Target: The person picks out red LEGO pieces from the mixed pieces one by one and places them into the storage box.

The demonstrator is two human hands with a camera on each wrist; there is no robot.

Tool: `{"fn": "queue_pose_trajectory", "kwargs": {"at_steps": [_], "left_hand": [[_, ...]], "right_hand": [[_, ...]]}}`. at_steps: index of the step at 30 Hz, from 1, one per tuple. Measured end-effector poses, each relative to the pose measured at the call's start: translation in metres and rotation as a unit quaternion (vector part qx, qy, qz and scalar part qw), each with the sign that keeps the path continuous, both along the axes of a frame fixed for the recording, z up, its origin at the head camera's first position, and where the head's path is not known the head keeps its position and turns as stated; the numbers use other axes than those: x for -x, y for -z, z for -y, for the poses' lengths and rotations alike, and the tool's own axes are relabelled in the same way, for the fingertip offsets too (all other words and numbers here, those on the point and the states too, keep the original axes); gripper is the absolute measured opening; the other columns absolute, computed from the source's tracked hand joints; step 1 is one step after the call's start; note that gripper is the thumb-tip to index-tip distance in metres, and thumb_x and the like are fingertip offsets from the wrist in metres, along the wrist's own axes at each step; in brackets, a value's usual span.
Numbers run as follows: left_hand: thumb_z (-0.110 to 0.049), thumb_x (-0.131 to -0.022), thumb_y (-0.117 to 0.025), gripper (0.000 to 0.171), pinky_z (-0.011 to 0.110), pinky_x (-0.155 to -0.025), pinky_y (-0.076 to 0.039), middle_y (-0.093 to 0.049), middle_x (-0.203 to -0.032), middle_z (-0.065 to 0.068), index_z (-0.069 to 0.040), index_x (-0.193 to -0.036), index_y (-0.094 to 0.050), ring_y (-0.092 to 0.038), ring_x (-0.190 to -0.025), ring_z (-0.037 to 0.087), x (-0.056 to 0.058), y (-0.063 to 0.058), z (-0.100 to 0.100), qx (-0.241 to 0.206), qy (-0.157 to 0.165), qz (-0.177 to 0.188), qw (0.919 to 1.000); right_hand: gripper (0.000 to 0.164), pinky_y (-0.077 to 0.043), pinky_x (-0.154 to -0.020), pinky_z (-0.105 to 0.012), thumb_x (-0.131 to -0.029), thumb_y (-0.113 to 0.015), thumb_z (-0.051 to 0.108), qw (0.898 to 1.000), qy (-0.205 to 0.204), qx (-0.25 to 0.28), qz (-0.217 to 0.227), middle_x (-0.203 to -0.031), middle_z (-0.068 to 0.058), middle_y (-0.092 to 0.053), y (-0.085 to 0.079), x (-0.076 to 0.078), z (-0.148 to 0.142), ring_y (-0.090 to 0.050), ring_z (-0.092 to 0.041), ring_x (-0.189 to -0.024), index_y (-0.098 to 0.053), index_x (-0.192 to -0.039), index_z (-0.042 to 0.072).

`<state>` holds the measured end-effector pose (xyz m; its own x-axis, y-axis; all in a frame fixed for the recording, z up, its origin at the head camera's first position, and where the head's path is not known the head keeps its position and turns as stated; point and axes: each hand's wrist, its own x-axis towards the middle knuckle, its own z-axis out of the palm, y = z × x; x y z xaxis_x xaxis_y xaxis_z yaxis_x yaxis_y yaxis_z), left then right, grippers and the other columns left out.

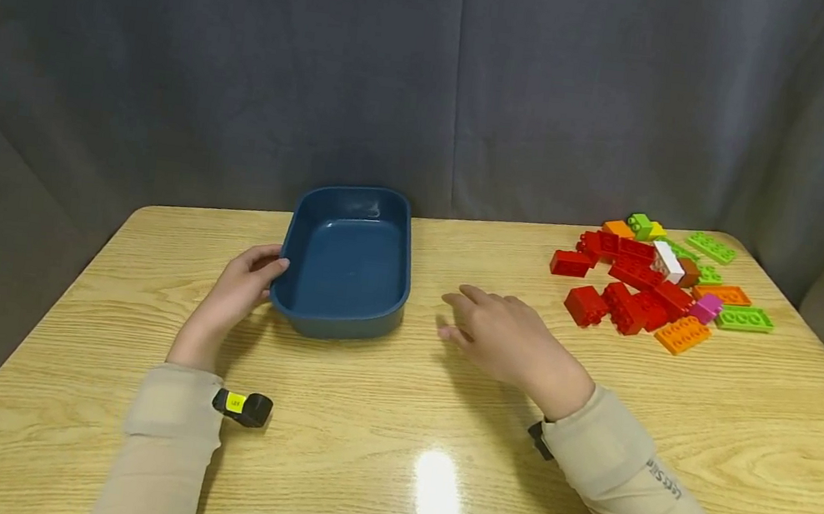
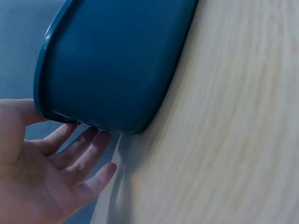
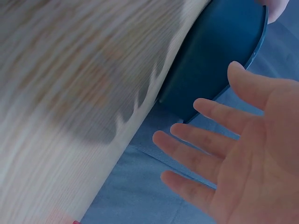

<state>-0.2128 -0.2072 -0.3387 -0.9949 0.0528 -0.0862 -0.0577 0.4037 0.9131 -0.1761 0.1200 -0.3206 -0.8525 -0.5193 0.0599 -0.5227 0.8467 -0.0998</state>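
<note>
A blue rectangular plastic bin (image 1: 350, 267) sits on the table left of centre, with nothing inside it. My left hand (image 1: 237, 289) grips its left side, the thumb over the rim and the fingers along the outer wall. In the left wrist view, the fingertips (image 2: 100, 137) touch the outside of the bin (image 2: 112, 65) near its lower edge. My right hand (image 1: 505, 338) hovers over the table to the right of the bin, apart from it. Its fingers are spread and hold nothing, as the right wrist view shows the palm (image 3: 252, 154) bare.
Loose toy building bricks lie scattered at the back right: red bricks (image 1: 627, 309), orange plates (image 1: 683, 335), green plates (image 1: 745, 318), a white brick (image 1: 668, 262) and a magenta brick (image 1: 706, 309). Grey curtain (image 1: 400, 80) hangs behind the wooden table (image 1: 330, 466).
</note>
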Motion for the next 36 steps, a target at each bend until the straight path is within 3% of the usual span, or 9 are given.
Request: {"fn": "queue_pose_trajectory", "kwargs": {"at_steps": [5,10,13,18,22,29,36], "left_hand": [[-0.03,-0.1,-0.04,0.058,0.051,-0.106,-0.038,-0.036,-0.145,0.026,0.003,-0.146,-0.026,-0.041,-0.127,0.036,0.006,0.005,-0.012,-0.023,0.004,-0.002,0.9997],[-0.035,-0.099,-0.041,0.06,0.049,-0.107,-0.038,-0.037,-0.146,0.022,-0.002,-0.147,-0.027,-0.043,-0.126,0.034,0.007,0.011,-0.021,-0.036,-0.004,0.013,0.9993],[-0.036,-0.098,-0.042,0.061,0.047,-0.11,-0.036,-0.035,-0.15,0.019,-0.005,-0.148,-0.026,-0.043,-0.127,0.032,0.005,0.016,-0.021,-0.073,0.002,0.027,0.997],[-0.026,-0.098,-0.044,0.06,0.03,-0.106,-0.035,-0.026,-0.155,0.015,-0.008,-0.15,-0.021,-0.035,-0.134,0.027,0.002,0.027,-0.017,-0.179,0.041,0.024,0.9827],[-0.019,-0.098,-0.044,0.06,0.022,-0.102,-0.034,-0.021,-0.156,0.016,-0.008,-0.151,-0.018,-0.029,-0.137,0.025,-0.003,0.032,-0.02,-0.228,0.047,0.01,0.9726],[-0.018,-0.098,-0.043,0.058,0.014,-0.098,-0.039,-0.025,-0.155,0.016,-0.007,-0.15,-0.022,-0.033,-0.135,0.021,-0.009,0.037,-0.027,-0.243,0.016,-0.02,0.9696],[-0.018,-0.097,-0.045,0.059,0.03,-0.112,-0.029,-0.025,-0.156,0.013,-0.008,-0.15,-0.021,-0.029,-0.138,0.022,-0.015,0.036,-0.031,-0.219,0.014,-0.036,0.9749]], "right_hand": [[0.053,-0.047,-0.098,-0.053,-0.092,-0.053,0.04,1.0,0.0,-0.004,-0.004,-0.136,-0.017,-0.056,0.0,0.002,-0.002,-0.054,-0.031,-0.119,-0.053,-0.133,0.006],[0.052,-0.048,-0.097,-0.053,-0.092,-0.053,0.04,1.0,0.003,-0.007,0.002,-0.135,-0.017,-0.057,0.002,0.003,-0.003,-0.055,-0.031,-0.118,-0.053,-0.132,0.006],[0.053,-0.047,-0.098,-0.053,-0.092,-0.053,0.041,1.0,0.005,-0.008,0.009,-0.135,-0.016,-0.056,0.003,0.003,-0.003,-0.054,-0.031,-0.119,-0.053,-0.133,0.006],[0.054,-0.047,-0.099,-0.052,-0.093,-0.052,0.041,1.0,0.005,-0.011,0.015,-0.135,-0.015,-0.057,0.005,0.005,-0.003,-0.054,-0.03,-0.119,-0.052,-0.134,0.006],[0.052,-0.047,-0.099,-0.051,-0.093,-0.052,0.039,1.0,0.009,-0.01,0.013,-0.134,-0.014,-0.058,0.004,0.007,-0.006,-0.055,-0.031,-0.117,-0.053,-0.133,0.006],[0.052,-0.048,-0.098,-0.052,-0.093,-0.053,0.039,1.0,0.022,0.007,0.021,-0.135,-0.015,-0.058,-0.001,0.009,-0.016,-0.057,-0.034,-0.114,-0.052,-0.133,0.006],[0.054,-0.046,-0.1,-0.053,-0.091,-0.055,0.04,0.998,0.044,0.038,0.038,-0.136,-0.017,-0.056,-0.009,0.018,-0.029,-0.055,-0.035,-0.117,-0.052,-0.133,0.006]]}}
